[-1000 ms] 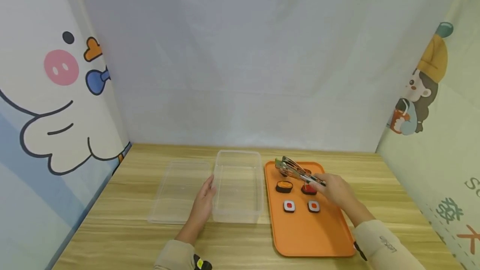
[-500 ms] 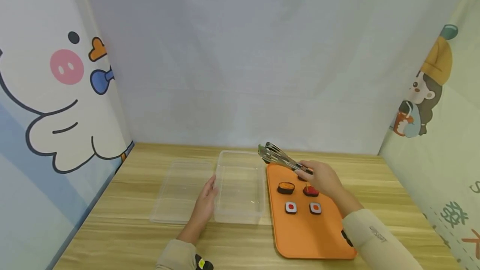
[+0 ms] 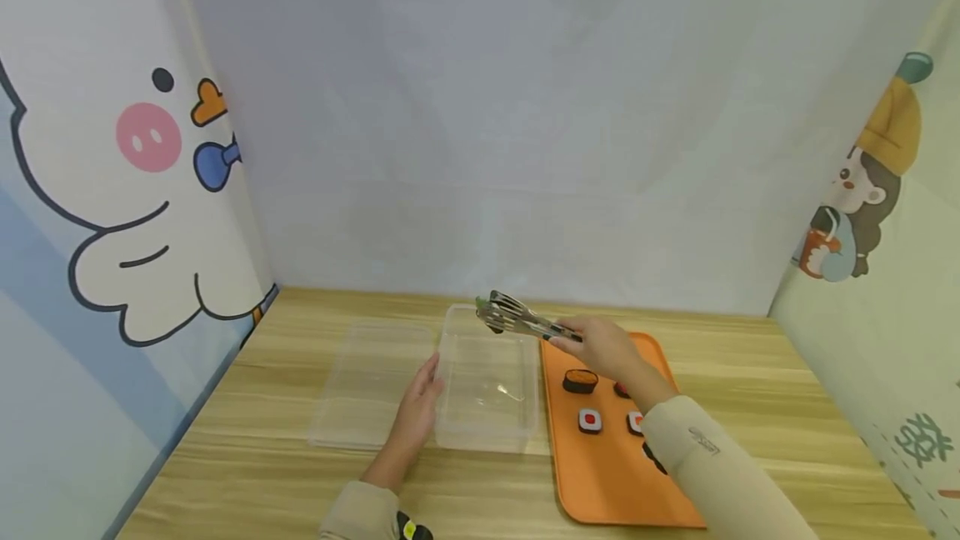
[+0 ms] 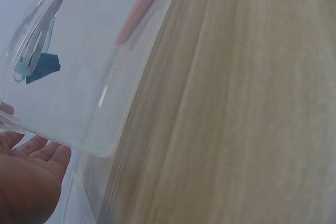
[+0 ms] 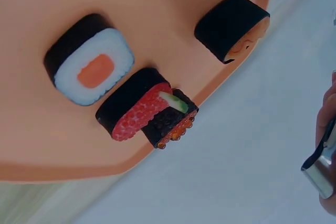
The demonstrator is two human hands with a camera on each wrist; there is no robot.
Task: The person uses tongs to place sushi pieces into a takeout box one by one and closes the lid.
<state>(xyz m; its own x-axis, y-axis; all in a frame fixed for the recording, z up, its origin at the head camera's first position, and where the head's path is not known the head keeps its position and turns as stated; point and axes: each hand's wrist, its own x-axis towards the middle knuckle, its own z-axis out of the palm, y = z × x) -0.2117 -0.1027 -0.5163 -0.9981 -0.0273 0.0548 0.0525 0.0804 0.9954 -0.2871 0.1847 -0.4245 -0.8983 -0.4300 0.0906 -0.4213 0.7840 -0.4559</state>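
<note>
My right hand (image 3: 600,346) grips metal tongs (image 3: 528,323), whose slotted heads pinch a dark sushi piece with a green bit (image 3: 491,319). They hang over the far part of a clear plastic box (image 3: 487,437). In the left wrist view the tongs (image 4: 39,45) and their dark piece show through the box's wall. At the box's left side, my left hand (image 3: 415,411) touches the wall with fairly straight fingers (image 4: 47,150). The right wrist view catches only part of the right hand (image 5: 328,114) and a tong handle (image 5: 321,174).
An orange tray (image 3: 600,490) lies right of the box, bearing several sushi pieces, among them an orange-topped one (image 3: 581,381) and a square white roll (image 3: 590,421). My right forearm covers part of it. Left of the box lies a flat clear lid (image 3: 367,382) on the wooden table (image 3: 247,440).
My right hand has carried the tongs and the pinched sushi piece up off the tray and left, over the box. The left hand stays at the box's side. The head view has shifted slightly.
</note>
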